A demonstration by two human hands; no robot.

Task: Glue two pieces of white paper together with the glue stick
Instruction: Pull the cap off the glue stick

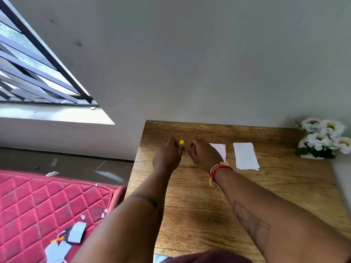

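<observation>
Two white paper pieces lie on the wooden table. One paper lies in full view at the right; the other paper is partly covered by my right hand. Both hands meet near the table's far left corner around a glue stick, of which only a yellow end shows. My left hand has its fingers closed around the stick's lower part. My right hand, with a coloured bracelet at the wrist, is curled right beside the stick; whether it touches the stick is hidden.
White artificial flowers stand at the table's far right against the grey wall. Left of the table lies a red quilted mattress strewn with paper scraps and scissors. A barred window is at upper left.
</observation>
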